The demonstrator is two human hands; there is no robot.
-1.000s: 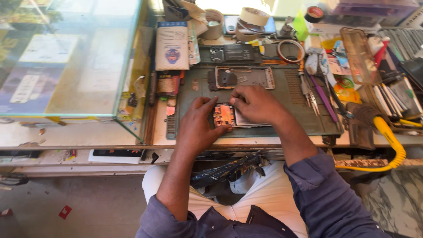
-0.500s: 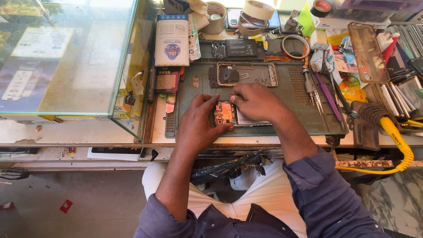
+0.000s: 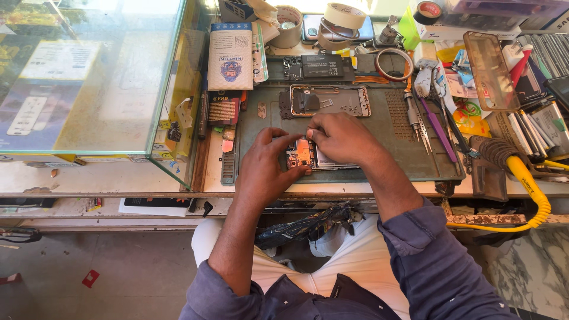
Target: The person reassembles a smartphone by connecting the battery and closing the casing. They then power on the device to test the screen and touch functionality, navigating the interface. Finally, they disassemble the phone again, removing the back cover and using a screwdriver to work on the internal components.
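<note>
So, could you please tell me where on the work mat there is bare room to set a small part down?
The mat is bare right of the right hand, up to the tweezers, and in a smaller patch between the phone frame and the left hand. The bench right of the mat is crowded with tools.

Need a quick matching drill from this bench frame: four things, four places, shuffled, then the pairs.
1. opened phone with exposed orange circuit board
2. empty silver phone frame
3. yellow coiled cable
4. cream roll of masking tape

A. right edge of the bench
B. between the left hand and right hand
C. far edge, top centre
D. on the grey-green work mat, just beyond the hands

Pairs: 1-B, 2-D, 3-A, 4-C
</note>
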